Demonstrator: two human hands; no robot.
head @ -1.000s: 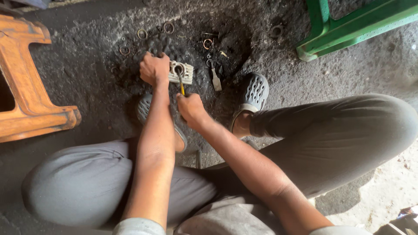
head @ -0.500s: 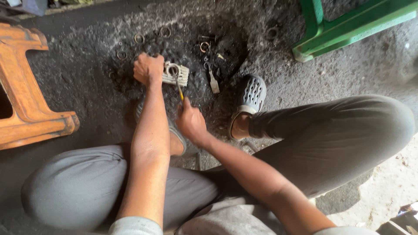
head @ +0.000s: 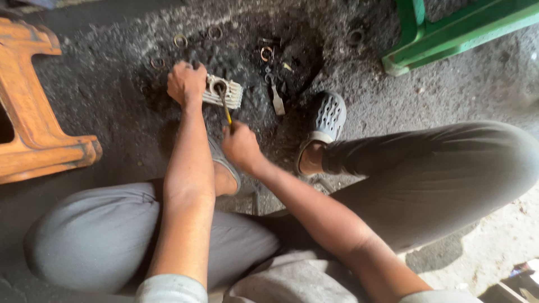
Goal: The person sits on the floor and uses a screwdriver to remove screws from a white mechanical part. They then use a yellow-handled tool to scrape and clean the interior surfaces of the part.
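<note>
Head view: left hand (head: 186, 83) is clamped over the left end of a small finned metal part (head: 223, 93) lying on the oily black floor (head: 101, 112), fingers curled down on it, pinning it. Right hand (head: 240, 146) is closed in a fist around the yellow handle of a thin tool (head: 224, 108), probably a screwdriver, whose tip sits at the round opening on top of the part. The part is in the far middle of the scene, just past the person's grey perforated shoes (head: 328, 118). Loose metal rings (head: 181, 40) and a flat tool (head: 277, 100) lie on the floor beyond and to the right of it; an orange stool (head: 33, 112) stands far left, a green frame (head: 449, 39) far right. To do this well, I'd say: keep the left hand's weight straight down so the part can't skate on the greasy floor, keep the shaft in line with the opening, lever in short controlled strokes, and keep the left fingers out of the tip's slip path.
</note>
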